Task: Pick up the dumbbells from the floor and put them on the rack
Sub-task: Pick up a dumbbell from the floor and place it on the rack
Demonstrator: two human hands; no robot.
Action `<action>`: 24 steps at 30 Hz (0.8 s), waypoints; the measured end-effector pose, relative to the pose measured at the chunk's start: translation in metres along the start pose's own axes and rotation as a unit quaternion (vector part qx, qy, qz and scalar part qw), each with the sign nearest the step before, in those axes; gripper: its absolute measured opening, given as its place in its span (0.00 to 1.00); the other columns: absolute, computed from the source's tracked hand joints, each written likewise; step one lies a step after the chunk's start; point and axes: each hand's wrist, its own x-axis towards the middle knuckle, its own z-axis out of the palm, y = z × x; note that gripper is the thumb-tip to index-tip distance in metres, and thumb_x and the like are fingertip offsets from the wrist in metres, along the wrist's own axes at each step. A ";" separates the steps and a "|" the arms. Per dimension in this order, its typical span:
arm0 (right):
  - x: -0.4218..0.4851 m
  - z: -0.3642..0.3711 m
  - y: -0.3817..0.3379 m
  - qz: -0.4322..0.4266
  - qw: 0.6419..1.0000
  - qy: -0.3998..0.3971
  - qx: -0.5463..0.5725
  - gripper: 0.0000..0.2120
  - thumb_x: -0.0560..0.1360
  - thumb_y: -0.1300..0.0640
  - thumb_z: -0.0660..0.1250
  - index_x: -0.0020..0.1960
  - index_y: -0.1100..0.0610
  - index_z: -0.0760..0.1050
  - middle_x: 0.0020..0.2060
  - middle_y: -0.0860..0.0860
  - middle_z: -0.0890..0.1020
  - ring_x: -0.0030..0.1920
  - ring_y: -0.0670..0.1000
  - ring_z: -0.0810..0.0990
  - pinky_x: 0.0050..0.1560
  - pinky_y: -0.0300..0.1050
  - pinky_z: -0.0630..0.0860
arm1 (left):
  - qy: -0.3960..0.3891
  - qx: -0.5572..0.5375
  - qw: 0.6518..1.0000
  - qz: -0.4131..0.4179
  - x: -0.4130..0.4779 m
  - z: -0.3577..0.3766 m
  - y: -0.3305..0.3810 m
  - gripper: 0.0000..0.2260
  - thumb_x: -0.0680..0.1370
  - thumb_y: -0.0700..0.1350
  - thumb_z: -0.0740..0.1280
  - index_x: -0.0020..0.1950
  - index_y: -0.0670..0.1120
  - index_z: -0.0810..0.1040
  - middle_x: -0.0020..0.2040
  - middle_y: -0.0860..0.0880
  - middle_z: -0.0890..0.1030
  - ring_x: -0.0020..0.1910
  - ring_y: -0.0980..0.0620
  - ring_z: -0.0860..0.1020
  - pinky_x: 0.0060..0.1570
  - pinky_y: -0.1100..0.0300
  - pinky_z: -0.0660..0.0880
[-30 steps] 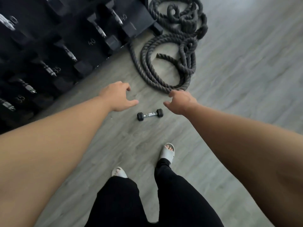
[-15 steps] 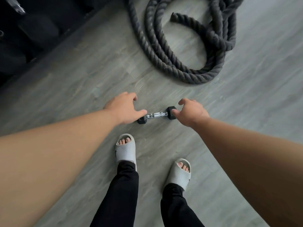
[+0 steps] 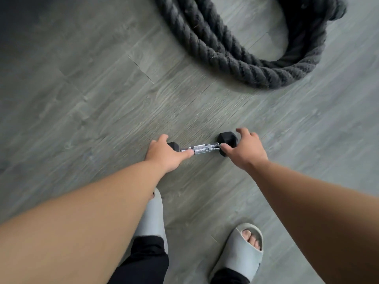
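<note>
1. Grey wood-grain floor [image 3: 92, 103] fills most of the view, with bare planks to the left of and beyond the hands; a thick dark rope [image 3: 235, 56] lies coiled on it at upper right, well apart from them.
2. One dumbbell [image 3: 202, 149], with black hex ends and a knurled chrome handle, lies on the floor between the two hands, ahead of the feet.
3. Left hand [image 3: 164, 155] covers the left hex end, thumb lying along the handle; its fingers curl over the end, but I cannot tell whether they have closed tight.
4. Right hand [image 3: 245, 150] is draped over the right hex end, fingers spread across the top and thumb at the inner face; a firm clamp cannot be made out either.
5. No container or rack shows.
6. Pale slide sandals are near the bottom: the right sandal [image 3: 238, 255] shows toes, the left sandal [image 3: 153, 220] is mostly hidden by the left forearm.
7. Black trouser cuffs [image 3: 147, 261] are cut off by the lower edge; the rope's far loops are cut off at the top, and the upper-left corner is dark and blurred.
</note>
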 end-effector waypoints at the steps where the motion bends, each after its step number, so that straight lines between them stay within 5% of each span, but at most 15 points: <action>1: 0.009 0.003 -0.003 -0.005 1.000 0.002 0.003 0.38 0.76 0.41 0.73 0.80 0.52 0.63 0.73 0.59 0.69 0.69 0.63 0.74 0.66 0.56 0.75 | -0.002 -0.003 1.000 -0.007 0.008 0.006 0.002 0.50 0.66 0.68 0.77 0.80 0.50 0.61 0.76 0.44 0.65 0.72 0.43 0.69 0.64 0.52 0.67; 4: 0.031 0.015 -0.010 -0.009 1.000 -0.016 -0.004 0.37 0.76 0.42 0.74 0.79 0.52 0.66 0.71 0.59 0.72 0.68 0.61 0.75 0.63 0.52 0.74 | -0.008 0.010 1.000 -0.020 0.024 0.014 -0.001 0.45 0.69 0.65 0.76 0.79 0.47 0.64 0.75 0.42 0.67 0.71 0.42 0.70 0.65 0.52 0.68; 8: 0.044 0.020 -0.009 -0.011 1.000 -0.024 -0.001 0.29 0.74 0.45 0.77 0.71 0.54 0.75 0.59 0.56 0.81 0.54 0.58 0.81 0.54 0.50 0.81 | 0.004 0.043 0.999 -0.009 0.034 0.015 -0.011 0.27 0.71 0.59 0.77 0.64 0.48 0.75 0.65 0.44 0.76 0.58 0.45 0.76 0.50 0.58 0.67; 15: -0.008 -0.009 -0.034 0.003 0.997 0.006 0.074 0.14 0.71 0.44 0.77 0.49 0.50 0.78 0.37 0.44 0.80 0.33 0.40 0.76 0.28 0.36 0.71 | 0.042 0.064 0.996 0.035 -0.004 -0.065 0.021 0.26 0.67 0.56 0.81 0.59 0.49 0.78 0.58 0.46 0.81 0.54 0.44 0.79 0.51 0.54 0.76; 20: -0.096 -0.072 -0.107 0.012 0.982 0.033 0.183 0.18 0.70 0.43 0.76 0.54 0.50 0.78 0.41 0.45 0.79 0.36 0.42 0.75 0.25 0.35 0.67 | 0.135 0.029 0.989 0.056 -0.081 -0.186 0.075 0.31 0.64 0.56 0.82 0.60 0.49 0.73 0.55 0.49 0.77 0.51 0.46 0.75 0.45 0.56 0.69; 24: -0.184 -0.119 -0.171 0.012 0.963 0.041 0.265 0.20 0.69 0.42 0.75 0.55 0.52 0.78 0.40 0.46 0.81 0.44 0.52 0.82 0.40 0.44 0.78 | 0.197 -0.014 0.976 0.086 -0.170 -0.291 0.110 0.25 0.61 0.53 0.83 0.51 0.51 0.77 0.45 0.54 0.79 0.47 0.48 0.76 0.39 0.57 0.68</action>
